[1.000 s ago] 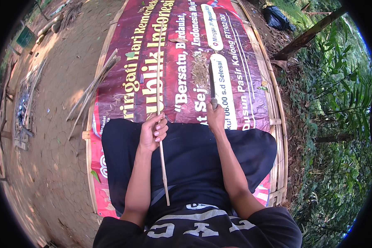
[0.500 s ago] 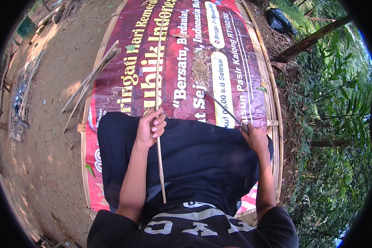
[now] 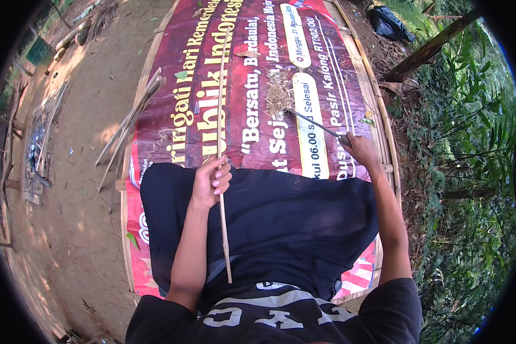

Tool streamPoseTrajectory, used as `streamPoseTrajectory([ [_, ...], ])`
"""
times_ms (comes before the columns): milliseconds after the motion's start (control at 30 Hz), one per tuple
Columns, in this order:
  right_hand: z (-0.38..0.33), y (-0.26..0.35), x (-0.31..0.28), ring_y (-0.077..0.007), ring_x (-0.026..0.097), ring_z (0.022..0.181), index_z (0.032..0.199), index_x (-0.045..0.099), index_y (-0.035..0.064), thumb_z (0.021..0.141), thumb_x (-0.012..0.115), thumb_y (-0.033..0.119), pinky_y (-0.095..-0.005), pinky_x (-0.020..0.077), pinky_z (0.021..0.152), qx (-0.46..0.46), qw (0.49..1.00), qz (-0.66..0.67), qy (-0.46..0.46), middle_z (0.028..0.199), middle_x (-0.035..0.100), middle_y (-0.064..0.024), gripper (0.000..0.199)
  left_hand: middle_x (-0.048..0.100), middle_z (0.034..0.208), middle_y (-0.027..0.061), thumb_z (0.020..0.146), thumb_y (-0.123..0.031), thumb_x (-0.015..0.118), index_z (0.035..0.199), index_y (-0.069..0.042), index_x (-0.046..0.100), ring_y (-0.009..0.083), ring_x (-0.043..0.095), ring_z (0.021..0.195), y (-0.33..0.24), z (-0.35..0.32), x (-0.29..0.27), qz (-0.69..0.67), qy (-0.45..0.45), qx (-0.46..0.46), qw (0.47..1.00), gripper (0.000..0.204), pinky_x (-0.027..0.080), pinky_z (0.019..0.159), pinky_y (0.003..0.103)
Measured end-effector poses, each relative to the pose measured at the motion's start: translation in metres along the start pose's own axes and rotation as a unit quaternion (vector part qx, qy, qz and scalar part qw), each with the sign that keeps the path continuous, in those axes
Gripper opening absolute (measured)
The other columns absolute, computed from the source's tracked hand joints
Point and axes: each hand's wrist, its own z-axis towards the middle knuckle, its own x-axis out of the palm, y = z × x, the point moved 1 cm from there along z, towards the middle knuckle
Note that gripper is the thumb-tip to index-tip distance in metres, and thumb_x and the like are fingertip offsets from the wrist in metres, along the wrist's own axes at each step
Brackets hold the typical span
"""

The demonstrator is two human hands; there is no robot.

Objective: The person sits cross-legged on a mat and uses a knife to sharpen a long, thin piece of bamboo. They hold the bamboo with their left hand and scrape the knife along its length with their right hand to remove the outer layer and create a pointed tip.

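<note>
A long, thin, pale wooden stick (image 3: 222,103) runs away from me, its near end over my lap. My left hand (image 3: 211,180) has its fingers wrapped round it, below its middle. In my right hand (image 3: 360,150) is the dark handle of a knife with a narrow blade (image 3: 318,122). The blade slants to the far left, its tip at a heap of wood shavings (image 3: 279,94). Those shavings lie on a red printed banner (image 3: 258,137) in front of me. Knife and stick are well apart. Dark cloth (image 3: 292,206) covers my lap.
Several split sticks (image 3: 131,117) lie over the platform's left edge. The banner covers a bamboo platform (image 3: 384,123) with a raised edge. Cracked bare earth (image 3: 80,189) stretches left. At the right are green plants (image 3: 464,137), a wooden post (image 3: 427,49) and a black plastic bag (image 3: 390,24).
My right hand has moved forward and slightly right, carrying the knife off my lap so its tip is at the shavings. My left hand and the stick stay almost where they were.
</note>
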Motion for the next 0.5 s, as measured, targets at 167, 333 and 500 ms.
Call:
streamPoseTrajectory([
  [167,-0.011,0.023,-0.037,-0.0449,0.064,0.072,0.091,0.057,0.0019,0.092,0.067,0.040,-0.0523,0.0480,0.064,0.021,0.995,0.099,-0.018,0.072,0.064,-0.0244,0.039,0.037,0.064,-0.0051,0.100,-0.017,0.052,0.096,-0.009,0.053,0.0025,0.034,0.044,0.001,-0.001,-0.001,0.001,-0.020,-0.001,1.000,0.009,0.027,0.034,0.019],
  [333,-0.038,0.029,-0.029,-0.0454,0.063,0.072,0.089,0.058,-0.0006,0.091,0.069,0.035,-0.0508,0.0467,0.065,0.023,0.987,0.159,0.009,0.071,0.062,-0.0252,0.037,0.037,0.064,-0.0052,0.101,-0.017,0.052,0.095,-0.008,0.053,0.0026,0.034,0.044,0.003,0.003,-0.001,-0.003,-0.004,-0.004,1.000,0.010,0.027,0.034,0.019],
  [500,-0.052,0.039,-0.013,-0.0433,0.065,0.071,0.095,0.059,0.0048,0.091,0.067,0.035,-0.0530,0.0485,0.063,-0.020,0.996,0.074,0.034,0.072,0.065,-0.0219,0.032,0.037,0.064,-0.0051,0.101,-0.018,0.052,0.095,-0.008,0.053,0.0026,0.034,0.044,0.003,0.000,0.001,0.002,-0.006,-0.009,1.000,0.011,0.027,0.034,0.019],
])
